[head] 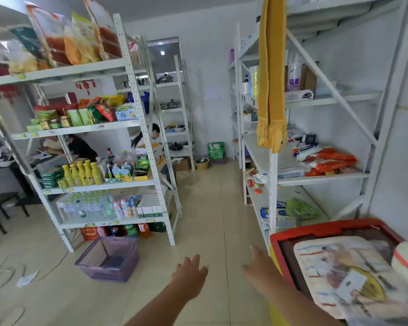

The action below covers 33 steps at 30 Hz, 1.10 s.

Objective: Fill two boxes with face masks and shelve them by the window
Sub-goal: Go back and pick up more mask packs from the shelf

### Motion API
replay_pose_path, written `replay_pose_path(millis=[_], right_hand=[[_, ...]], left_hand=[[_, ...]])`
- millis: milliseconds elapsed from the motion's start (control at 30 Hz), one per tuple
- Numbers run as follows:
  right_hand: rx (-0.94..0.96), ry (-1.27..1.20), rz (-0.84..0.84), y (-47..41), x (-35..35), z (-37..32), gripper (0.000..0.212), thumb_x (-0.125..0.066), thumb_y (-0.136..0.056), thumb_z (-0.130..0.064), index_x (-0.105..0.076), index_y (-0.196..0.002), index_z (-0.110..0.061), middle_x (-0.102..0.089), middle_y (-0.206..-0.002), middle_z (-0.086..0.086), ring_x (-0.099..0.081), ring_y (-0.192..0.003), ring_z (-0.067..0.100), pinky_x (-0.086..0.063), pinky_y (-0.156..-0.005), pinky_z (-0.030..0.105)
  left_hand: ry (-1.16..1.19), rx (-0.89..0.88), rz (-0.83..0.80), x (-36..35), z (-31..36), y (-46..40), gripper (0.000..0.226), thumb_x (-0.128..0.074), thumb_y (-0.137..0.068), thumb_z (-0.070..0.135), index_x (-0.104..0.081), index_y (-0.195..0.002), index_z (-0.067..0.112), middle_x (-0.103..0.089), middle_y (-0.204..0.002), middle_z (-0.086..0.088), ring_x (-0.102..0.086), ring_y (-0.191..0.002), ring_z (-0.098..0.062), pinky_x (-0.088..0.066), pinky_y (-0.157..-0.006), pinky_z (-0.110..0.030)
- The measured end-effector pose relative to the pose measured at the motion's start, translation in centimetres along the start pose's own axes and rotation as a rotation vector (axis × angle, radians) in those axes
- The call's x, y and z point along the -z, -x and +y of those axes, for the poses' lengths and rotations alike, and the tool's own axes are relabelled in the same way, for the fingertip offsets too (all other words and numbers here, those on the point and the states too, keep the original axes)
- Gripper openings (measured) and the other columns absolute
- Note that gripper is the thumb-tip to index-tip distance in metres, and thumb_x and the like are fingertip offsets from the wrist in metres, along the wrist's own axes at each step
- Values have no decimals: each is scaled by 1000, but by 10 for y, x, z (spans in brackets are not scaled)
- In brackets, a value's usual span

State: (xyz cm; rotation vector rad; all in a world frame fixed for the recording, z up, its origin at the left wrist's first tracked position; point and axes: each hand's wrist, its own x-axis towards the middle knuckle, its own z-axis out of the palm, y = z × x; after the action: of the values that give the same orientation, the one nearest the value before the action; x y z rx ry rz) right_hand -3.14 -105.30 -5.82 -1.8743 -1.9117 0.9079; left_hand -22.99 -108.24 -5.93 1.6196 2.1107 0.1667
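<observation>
Both hands were out in front of the person and held nothing. The left hand [189, 275] reached forward over the pale tiled floor [210, 208] with its fingers loosely spread and slightly bent. The right hand [260, 270] stretched forward just beside the red plastic crate [316, 229], fingers fairly straight, its edge close to the crate's rim; whether it touched the rim could not be told. Judging by this, the hands were free because the person was between steps, probably moving along the aisle.

The crate held flat printed packets [339, 274], blurred, so whether these were the face masks could not be told. No boxes for filling and no window showed. A purple wire basket [108, 260] sat on the floor beside the white metal shelf of drinks and snacks [137, 109], probably left handy for carrying.
</observation>
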Motion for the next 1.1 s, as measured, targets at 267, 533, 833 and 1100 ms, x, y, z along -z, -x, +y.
replay_pose_path(millis=[267, 533, 833, 1100], right_hand=[[8, -71, 24, -191, 30, -55, 54, -50, -85, -16, -38, -137, -7, -44, -135, 11, -51, -118, 27, -49, -95, 39], [-6, -11, 24, -359, 37, -107, 57, -47, -88, -21, -32, -142, -10, -43, -137, 12, -52, -119, 28, -48, -95, 41], [-245, -3, 244, -543, 84, -117, 64, -51, -92, -25, -23, -149, -14, -43, -143, 10, -47, -129, 26, -44, -104, 36], [-663, -19, 636, -609, 175, -84, 74, -53, -88, -28, -16, -151, -18, -29, -148, 11, -32, -134, 33, -34, -105, 47]], left_hand=[[-29, 46, -8, 44, 11, -179, 48, -37, -101, 37, -35, -143, 13, -44, -143, -14, -44, -132, -26, -33, -106, -28], [-5, -16, -74, 94, 10, -345, 45, -38, -100, 39, -43, -139, 16, -47, -140, -13, -47, -127, -26, -36, -102, -27], [-84, -244, -229, 137, 64, -588, 40, -37, -100, 36, -50, -128, 10, -53, -135, -14, -51, -124, -25, -40, -95, -26], [-39, -640, -334, 132, 242, -700, 51, -40, -99, 29, -31, -146, 11, -39, -148, -12, -43, -132, -25, -39, -104, -31]])
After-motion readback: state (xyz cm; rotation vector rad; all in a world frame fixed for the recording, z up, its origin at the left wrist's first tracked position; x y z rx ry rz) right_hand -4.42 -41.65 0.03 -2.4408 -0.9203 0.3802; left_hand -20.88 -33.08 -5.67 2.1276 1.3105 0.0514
